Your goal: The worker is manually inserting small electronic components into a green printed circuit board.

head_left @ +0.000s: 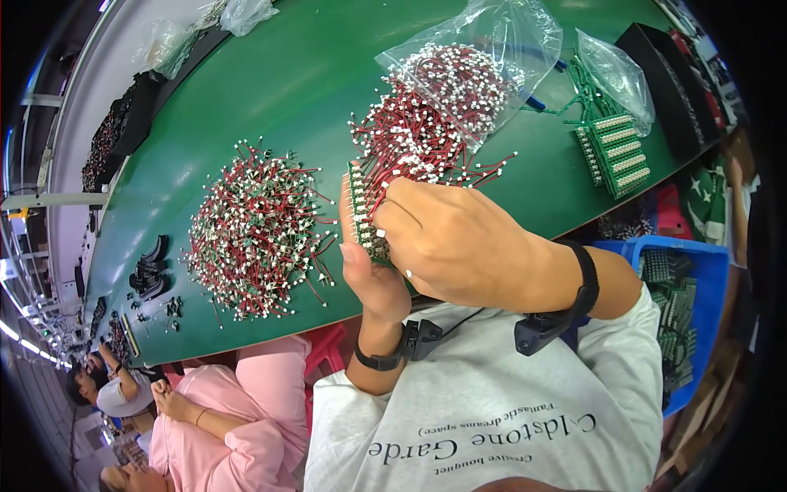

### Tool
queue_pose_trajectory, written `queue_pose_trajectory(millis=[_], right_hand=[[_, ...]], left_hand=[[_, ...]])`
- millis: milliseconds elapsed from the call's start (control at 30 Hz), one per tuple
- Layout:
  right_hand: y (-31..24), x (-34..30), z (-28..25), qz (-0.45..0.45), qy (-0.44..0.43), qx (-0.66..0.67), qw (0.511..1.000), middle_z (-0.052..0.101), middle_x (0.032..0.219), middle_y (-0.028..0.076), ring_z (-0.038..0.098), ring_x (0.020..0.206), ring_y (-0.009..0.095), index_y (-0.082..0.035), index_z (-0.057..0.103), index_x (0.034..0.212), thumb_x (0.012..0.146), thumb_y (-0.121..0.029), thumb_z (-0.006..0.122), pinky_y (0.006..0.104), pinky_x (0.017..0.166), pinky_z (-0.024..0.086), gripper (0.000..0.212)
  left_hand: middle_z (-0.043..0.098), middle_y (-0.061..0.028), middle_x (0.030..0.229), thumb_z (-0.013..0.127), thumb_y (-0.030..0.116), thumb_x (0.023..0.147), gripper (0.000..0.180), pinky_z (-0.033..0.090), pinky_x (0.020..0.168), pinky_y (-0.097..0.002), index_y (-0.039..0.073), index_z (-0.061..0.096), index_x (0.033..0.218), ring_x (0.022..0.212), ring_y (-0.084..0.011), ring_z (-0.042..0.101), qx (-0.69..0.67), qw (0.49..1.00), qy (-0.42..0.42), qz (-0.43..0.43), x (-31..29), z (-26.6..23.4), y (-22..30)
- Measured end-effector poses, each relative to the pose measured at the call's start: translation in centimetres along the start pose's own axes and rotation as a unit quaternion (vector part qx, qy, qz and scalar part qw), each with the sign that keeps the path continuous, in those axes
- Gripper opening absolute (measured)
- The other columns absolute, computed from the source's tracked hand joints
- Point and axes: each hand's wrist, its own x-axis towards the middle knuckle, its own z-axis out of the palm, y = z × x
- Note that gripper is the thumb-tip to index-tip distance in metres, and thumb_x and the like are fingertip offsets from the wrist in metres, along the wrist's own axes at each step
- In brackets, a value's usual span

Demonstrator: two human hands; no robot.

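Observation:
My left hand [373, 283] is closed round a narrow green circuit board panel [356, 201], held tilted above the table's near edge. A row of small pale parts and pins runs along the panel. My right hand [459, 238] bends over it with the fingers pinched, pressed close to the panel's face. Red wires [373, 195] with small white plugs come out at those fingers, whose tips are partly hidden. Just beyond my hands lies a heap of red wires with white plugs [418, 131], partly under a clear plastic bag [525, 49].
Left on the green table [287, 66] sits a pile of wired small boards [258, 234]. Stacked board panels [615, 156] and a black tray [668, 90] are at right. A blue crate [697, 328] of panels stands at my right side. A pink-clothed person [229, 418] sits at left.

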Motion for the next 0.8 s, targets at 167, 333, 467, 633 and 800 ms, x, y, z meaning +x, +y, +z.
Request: queue_pose_trajectory(millis=[167,333,467,633,800], right_hand=[[0.5,-0.2,-0.1,-0.016,0.011,0.019,1.000,0.050,0.079,0.010,0.057,0.067,0.026,0.000,0.055,0.080,0.072,-0.002,0.063,0.0362,0.057,0.049,0.011],[1.1,-0.4,0.5,0.024,0.042,0.110,0.993,0.055,0.081,0.010,0.057,0.069,0.027,-0.001,0.058,0.085,0.074,0.001,0.068,0.0366,0.057,0.048,0.015],[1.3,-0.5,1.4,0.021,0.079,0.178,0.981,0.055,0.078,0.010,0.055,0.067,0.027,-0.002,0.059,0.087,0.074,0.003,0.068,0.0357,0.056,0.045,0.016],[1.3,-0.3,1.9,0.025,0.088,0.193,0.977,0.055,0.077,0.009,0.054,0.062,0.024,-0.001,0.059,0.087,0.074,0.002,0.068,0.0342,0.053,0.044,0.016],[1.3,-0.4,2.3,0.028,0.100,0.197,0.975,0.055,0.076,0.009,0.053,0.057,0.022,-0.002,0.060,0.087,0.074,0.001,0.069,0.0329,0.051,0.043,0.016]], left_hand=[[0.054,-0.0149,0.130,0.021,0.058,0.096,0.075,0.035,0.105,-0.0403,-0.003,0.046,0.133,0.124,-0.0242,0.049,0.000,0.999,0.050,0.014,0.2,1.2,0.0],[0.055,-0.0168,0.131,0.026,0.054,0.095,0.073,0.038,0.103,-0.0422,-0.003,0.044,0.136,0.122,-0.0269,0.052,-0.008,0.998,0.031,0.062,0.6,1.1,0.6],[0.054,-0.0179,0.133,0.028,0.053,0.095,0.072,0.038,0.104,-0.0422,-0.003,0.044,0.137,0.122,-0.0281,0.052,-0.031,0.997,0.029,0.070,0.7,1.1,0.7],[0.053,-0.0184,0.131,0.030,0.062,0.091,0.088,0.038,0.102,-0.0398,-0.007,0.029,0.146,0.118,-0.0271,0.052,-0.022,0.998,0.050,0.033,0.9,1.1,1.2],[0.054,-0.0172,0.129,0.028,0.062,0.092,0.087,0.039,0.099,-0.0376,-0.007,0.029,0.146,0.116,-0.0252,0.053,-0.012,0.998,0.040,0.039,0.9,0.9,1.2]])
